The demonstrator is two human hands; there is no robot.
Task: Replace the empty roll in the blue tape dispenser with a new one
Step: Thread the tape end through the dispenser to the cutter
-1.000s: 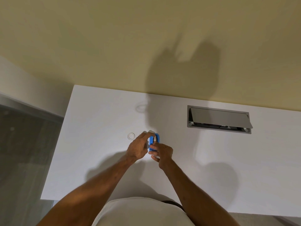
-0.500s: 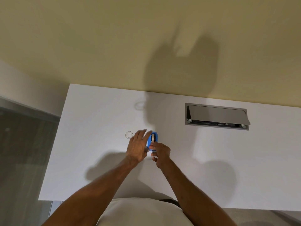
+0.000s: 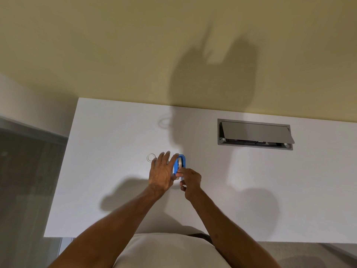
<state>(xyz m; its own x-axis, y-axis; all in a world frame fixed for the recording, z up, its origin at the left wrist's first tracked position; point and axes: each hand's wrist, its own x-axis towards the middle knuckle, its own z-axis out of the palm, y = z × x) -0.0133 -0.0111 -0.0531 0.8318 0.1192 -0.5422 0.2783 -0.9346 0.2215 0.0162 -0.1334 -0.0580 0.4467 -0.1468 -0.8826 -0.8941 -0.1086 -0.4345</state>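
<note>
White desk (image 3: 108, 171) lies bare except a clear ring (image 3: 151, 157) and raised hatch flap (image 3: 255, 132).

blue tape dispenser (image 3: 180, 165) sits on the white bench (image 3: 116, 171), pale roll (image 3: 180, 163) inside; a clear empty ring (image 3: 151, 157) lies just left.

The left hand (image 3: 161, 174) was wrapped around the blue tape dispenser (image 3: 180, 165) before. Now its fingers are spread out flat against the side. The right hand (image 3: 190, 179) now has one finger poking the roll.
</note>
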